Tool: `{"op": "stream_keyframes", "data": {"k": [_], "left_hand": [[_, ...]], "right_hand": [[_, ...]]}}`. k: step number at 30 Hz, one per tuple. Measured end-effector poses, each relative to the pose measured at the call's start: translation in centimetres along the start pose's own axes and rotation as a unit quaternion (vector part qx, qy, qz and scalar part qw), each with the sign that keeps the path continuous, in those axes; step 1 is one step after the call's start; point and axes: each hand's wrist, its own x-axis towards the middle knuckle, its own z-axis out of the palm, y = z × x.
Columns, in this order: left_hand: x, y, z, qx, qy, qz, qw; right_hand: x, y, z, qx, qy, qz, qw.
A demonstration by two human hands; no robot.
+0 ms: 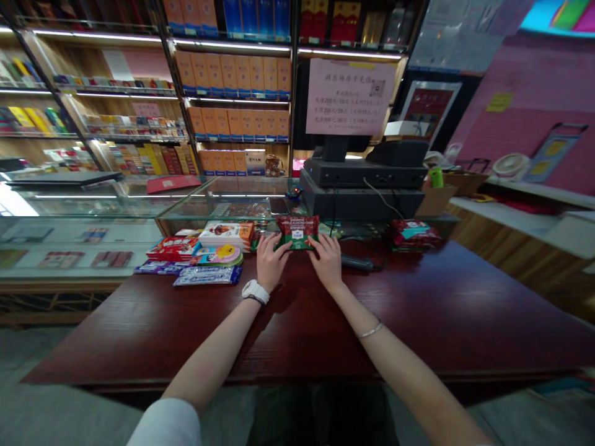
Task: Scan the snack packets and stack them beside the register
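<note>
A red and green packet of whole almond dark chocolate (298,224) stands tilted up near the far side of the dark wooden desk (297,328). My left hand (270,261) grips its left edge, thumb on the green lower front. On the right edge, my right hand (328,259) holds it the same way. Left of my left hand lie a white and orange box (227,234), a red packet (173,248), a colourful packet (217,254) and blue-silver wrapped bars (207,275). A black handheld scanner (357,262) rests just right of my right hand.
Behind the packet stand a glass display case (218,201) and a dark cash register (362,186) with a sign-covered screen (348,96). Stacked red packets (413,235) lie at the desk's right rear. A cable runs down the register's front. Shelves of boxes (237,75) line the back.
</note>
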Motion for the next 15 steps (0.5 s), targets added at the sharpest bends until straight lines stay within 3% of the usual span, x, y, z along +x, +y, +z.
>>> {"op": "stream_keyframes", "data": {"k": [15], "left_hand": [[-0.51, 0.06, -0.19, 0.038, -0.02, -0.023, 0.999]], "right_hand": [[-0.18, -0.53, -0.13, 0.002, -0.003, -0.015, 1.0]]}}
